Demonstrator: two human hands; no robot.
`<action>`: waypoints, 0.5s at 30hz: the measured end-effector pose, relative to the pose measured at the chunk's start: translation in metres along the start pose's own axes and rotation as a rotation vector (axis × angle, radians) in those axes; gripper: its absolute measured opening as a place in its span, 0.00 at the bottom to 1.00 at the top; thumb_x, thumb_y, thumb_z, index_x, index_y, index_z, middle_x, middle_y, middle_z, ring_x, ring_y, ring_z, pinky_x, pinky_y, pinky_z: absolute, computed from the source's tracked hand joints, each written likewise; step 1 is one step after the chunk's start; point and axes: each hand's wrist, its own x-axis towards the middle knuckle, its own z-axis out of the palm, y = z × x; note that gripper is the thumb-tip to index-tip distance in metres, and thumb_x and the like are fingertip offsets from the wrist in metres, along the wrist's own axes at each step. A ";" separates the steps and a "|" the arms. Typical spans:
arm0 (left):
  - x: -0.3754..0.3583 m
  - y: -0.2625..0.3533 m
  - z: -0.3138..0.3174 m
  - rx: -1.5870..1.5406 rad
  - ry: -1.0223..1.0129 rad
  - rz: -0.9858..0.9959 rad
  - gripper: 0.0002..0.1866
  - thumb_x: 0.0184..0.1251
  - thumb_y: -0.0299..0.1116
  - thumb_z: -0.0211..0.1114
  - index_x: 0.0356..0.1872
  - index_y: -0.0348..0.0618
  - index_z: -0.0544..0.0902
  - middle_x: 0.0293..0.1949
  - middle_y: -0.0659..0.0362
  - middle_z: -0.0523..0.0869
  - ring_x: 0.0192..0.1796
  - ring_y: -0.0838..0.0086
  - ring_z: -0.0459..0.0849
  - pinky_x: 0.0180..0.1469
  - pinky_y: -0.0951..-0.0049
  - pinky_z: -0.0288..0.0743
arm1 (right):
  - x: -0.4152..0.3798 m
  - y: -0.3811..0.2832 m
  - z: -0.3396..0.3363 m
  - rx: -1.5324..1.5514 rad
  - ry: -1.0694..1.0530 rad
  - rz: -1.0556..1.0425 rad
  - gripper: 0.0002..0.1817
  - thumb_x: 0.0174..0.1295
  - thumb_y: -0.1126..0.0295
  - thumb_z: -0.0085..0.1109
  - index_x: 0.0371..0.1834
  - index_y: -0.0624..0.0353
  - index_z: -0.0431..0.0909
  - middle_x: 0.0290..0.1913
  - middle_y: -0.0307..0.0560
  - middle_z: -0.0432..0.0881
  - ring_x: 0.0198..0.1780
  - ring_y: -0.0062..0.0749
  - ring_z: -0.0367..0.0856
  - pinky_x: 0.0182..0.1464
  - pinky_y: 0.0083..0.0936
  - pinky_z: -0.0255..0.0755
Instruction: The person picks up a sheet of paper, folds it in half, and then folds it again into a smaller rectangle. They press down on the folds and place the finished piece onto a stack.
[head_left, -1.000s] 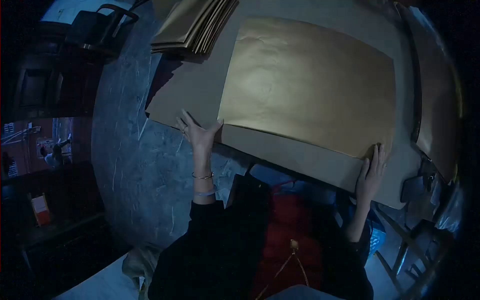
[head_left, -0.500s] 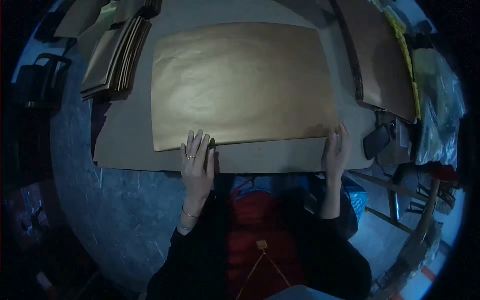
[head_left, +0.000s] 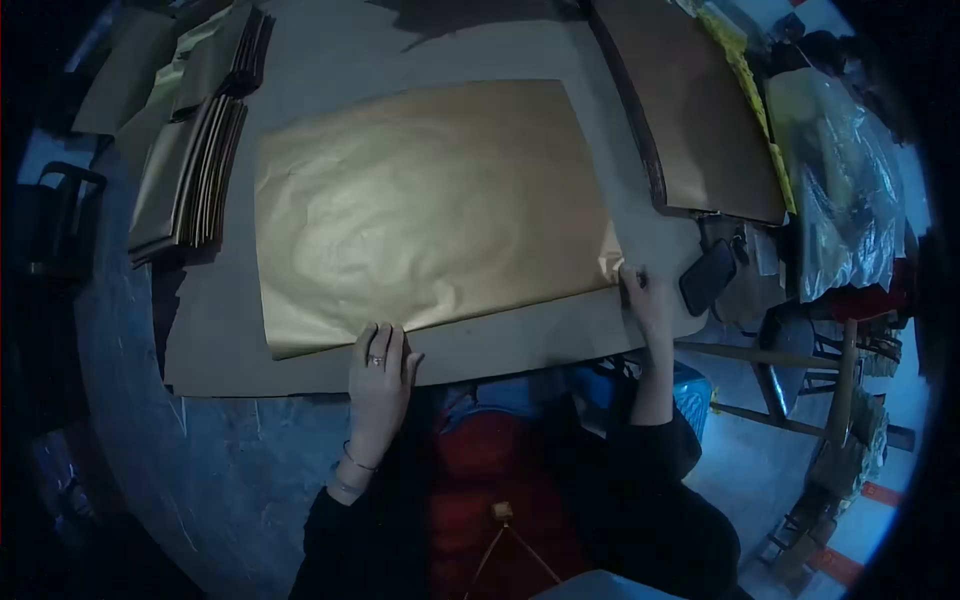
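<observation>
A large sheet of brown paper (head_left: 430, 210) lies on the table, with small wrinkles along its near edge. My left hand (head_left: 380, 385) rests its outstretched fingers on that near edge, left of the middle, with the thumb apart and a ring on one finger. At the near right corner, my right hand (head_left: 648, 300) has its fingers closed on the paper, and the corner is creased and slightly lifted there. The right fingertips are partly hidden.
Folded brown paper bundles (head_left: 205, 170) stand at the left. A thick stack of brown sheets (head_left: 695, 110) lies at the right, beside clear plastic wrapping (head_left: 840, 190). Near the right edge is a dark phone (head_left: 708, 277). A wooden-framed chair (head_left: 800, 385) stands beyond the table.
My right hand has gone from lying by the corner to gripping it, and the corner is now creased. The whole view has shifted, so the table appears further left and lower.
</observation>
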 end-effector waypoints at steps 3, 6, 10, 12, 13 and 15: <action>0.000 0.004 -0.004 -0.011 -0.056 -0.011 0.24 0.57 0.40 0.68 0.55 0.44 0.78 0.52 0.47 0.75 0.56 0.50 0.73 0.56 0.56 0.72 | -0.001 -0.010 -0.007 0.081 -0.099 0.073 0.21 0.65 0.56 0.54 0.41 0.68 0.77 0.29 0.53 0.79 0.36 0.32 0.81 0.37 0.29 0.71; -0.001 0.007 -0.001 -0.010 -0.082 -0.033 0.27 0.56 0.44 0.68 0.57 0.46 0.77 0.55 0.47 0.71 0.57 0.49 0.71 0.57 0.53 0.70 | -0.011 -0.013 0.003 0.527 -0.077 0.074 0.19 0.66 0.59 0.54 0.47 0.67 0.75 0.38 0.52 0.79 0.42 0.32 0.80 0.43 0.27 0.74; 0.002 0.008 -0.001 -0.065 -0.063 -0.043 0.28 0.54 0.44 0.69 0.56 0.41 0.77 0.55 0.47 0.71 0.60 0.49 0.69 0.59 0.52 0.68 | -0.014 0.015 0.025 1.464 -0.203 0.212 0.23 0.67 0.60 0.55 0.58 0.62 0.65 0.55 0.47 0.72 0.56 0.34 0.74 0.59 0.30 0.70; 0.001 0.012 0.002 -0.109 -0.046 -0.015 0.30 0.54 0.43 0.68 0.55 0.35 0.75 0.57 0.46 0.71 0.62 0.49 0.69 0.60 0.52 0.68 | -0.019 0.001 0.025 1.748 -0.210 0.415 0.28 0.68 0.61 0.54 0.67 0.60 0.59 0.62 0.48 0.67 0.61 0.36 0.71 0.64 0.35 0.67; 0.000 0.010 0.006 -0.100 -0.043 -0.028 0.30 0.54 0.43 0.68 0.55 0.35 0.75 0.57 0.46 0.71 0.62 0.49 0.69 0.60 0.52 0.68 | -0.020 0.001 0.029 1.746 -0.228 0.418 0.28 0.68 0.61 0.54 0.67 0.60 0.59 0.62 0.48 0.67 0.61 0.36 0.71 0.64 0.35 0.67; -0.001 0.009 0.010 -0.085 -0.077 0.019 0.32 0.54 0.44 0.68 0.57 0.34 0.73 0.57 0.46 0.71 0.61 0.49 0.69 0.60 0.53 0.69 | -0.024 -0.001 0.035 1.629 -0.223 0.287 0.28 0.69 0.62 0.52 0.68 0.61 0.57 0.65 0.49 0.65 0.65 0.37 0.67 0.65 0.37 0.65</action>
